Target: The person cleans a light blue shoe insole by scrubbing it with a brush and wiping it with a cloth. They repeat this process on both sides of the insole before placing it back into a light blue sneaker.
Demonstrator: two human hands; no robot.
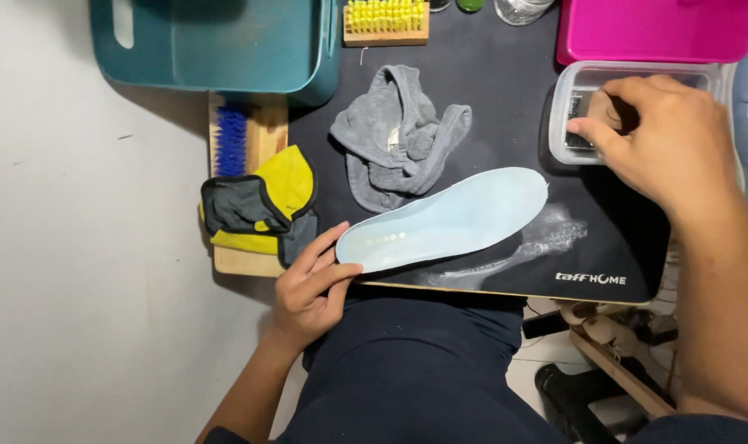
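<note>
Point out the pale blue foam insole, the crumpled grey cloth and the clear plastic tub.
pale blue foam insole (pixel 448 218), head view, mid-sole
crumpled grey cloth (pixel 394 136), head view, centre fold
clear plastic tub (pixel 559 123), head view, left wall

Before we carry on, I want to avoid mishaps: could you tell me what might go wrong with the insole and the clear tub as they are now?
The pale blue insole is pinned only at its heel by the left hand near the mat's front edge, so it could pivot or slide off. The right hand reaching into the clear plastic tub might tip or drag it.
</note>
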